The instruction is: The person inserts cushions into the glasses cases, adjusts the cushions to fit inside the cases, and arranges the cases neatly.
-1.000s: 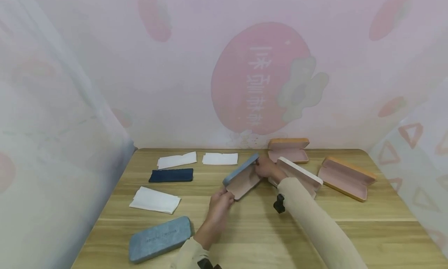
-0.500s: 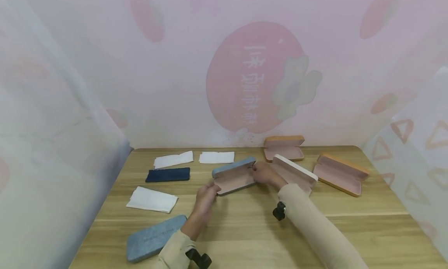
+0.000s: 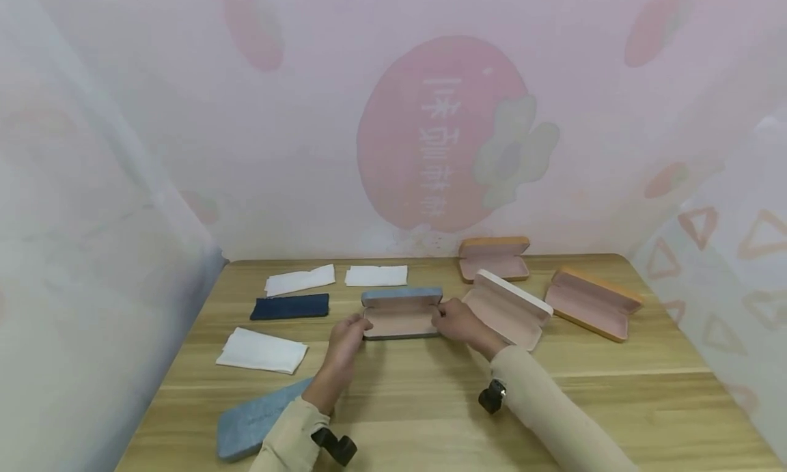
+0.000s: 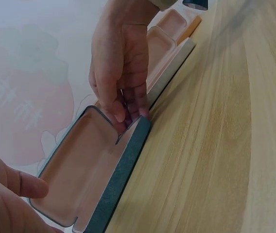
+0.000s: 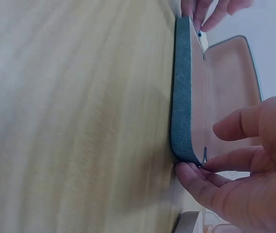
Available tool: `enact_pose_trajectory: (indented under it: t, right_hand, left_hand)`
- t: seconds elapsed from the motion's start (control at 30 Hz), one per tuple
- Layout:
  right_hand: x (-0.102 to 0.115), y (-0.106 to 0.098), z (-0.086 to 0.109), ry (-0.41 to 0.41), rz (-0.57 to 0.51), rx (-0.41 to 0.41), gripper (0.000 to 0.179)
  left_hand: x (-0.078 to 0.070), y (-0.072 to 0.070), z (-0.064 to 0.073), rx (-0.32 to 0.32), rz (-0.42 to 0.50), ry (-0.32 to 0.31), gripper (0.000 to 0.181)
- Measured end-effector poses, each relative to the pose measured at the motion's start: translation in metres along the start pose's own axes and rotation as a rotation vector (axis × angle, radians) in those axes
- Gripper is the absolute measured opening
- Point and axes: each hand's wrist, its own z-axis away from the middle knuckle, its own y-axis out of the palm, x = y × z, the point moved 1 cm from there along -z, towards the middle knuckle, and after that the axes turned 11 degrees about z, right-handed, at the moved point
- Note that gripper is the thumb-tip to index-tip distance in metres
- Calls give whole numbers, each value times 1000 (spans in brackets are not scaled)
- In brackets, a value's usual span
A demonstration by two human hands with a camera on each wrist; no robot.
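A blue glasses case (image 3: 402, 322) with a pink lining stands with its lid up on the table, its long side towards me. My left hand (image 3: 346, 339) holds its left end; in the left wrist view the thumb (image 4: 33, 186) lies by the lid's edge. At the other end my right hand (image 3: 458, 322) grips the corner. The right wrist view shows fingertips (image 5: 189, 174) against the case's end, with the thumb over the lined inside. Beside the right hand lies a white glasses case (image 3: 507, 315), lid up.
Two orange glasses cases (image 3: 494, 267) (image 3: 593, 307) stand lid-up at the back right. White folded cloths (image 3: 376, 276) (image 3: 300, 281) (image 3: 263, 351) and a dark blue cloth (image 3: 290, 307) lie on the left. A closed blue case (image 3: 249, 424) is partly behind the left forearm. A wall borders the table's (image 3: 430, 417) back.
Both hands have turned the blue case from a slant to lie straight across, moving it slightly left. The white case beside it is less covered by the right hand.
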Motion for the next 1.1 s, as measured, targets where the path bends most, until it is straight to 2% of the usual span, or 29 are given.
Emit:
enact_pose_trajectory:
  t: [0.2,0.37,0.5,0.6,0.67,0.77,0.83,0.9,1.1]
  right_hand:
    - [3,6,4,-30,-45,7,38]
    - [4,10,8,-64,-41,-3,37]
    - [3,8,8,-24,-29,-8,30]
    - [2,4,11,18,-18,-37,25]
    - [2,1,14,29,10,-91,23]
    - [3,-7,23,44,26,-161,37]
    - [7,-14,29,50,0,-195,48]
    - [12,-21,34,50,-49,-201,51]
    - [45,-28,48,-75,-154,-260,43]
  left_hand:
    - [-1,-8,0,-5,-6,15,67]
    - [-3,-11,2,-9,0,12,69]
    - [-6,-14,6,-5,13,26,70]
    - [-12,-23,11,-20,28,35,68]
    - [-18,-35,17,-44,19,30,65]
    - [-25,-59,27,-68,15,27,59]
    - [-30,-76,34,-83,5,34,54]
    - [-32,-92,41,-87,6,52,52]
    - [-36,-132,52,-140,-91,73,49]
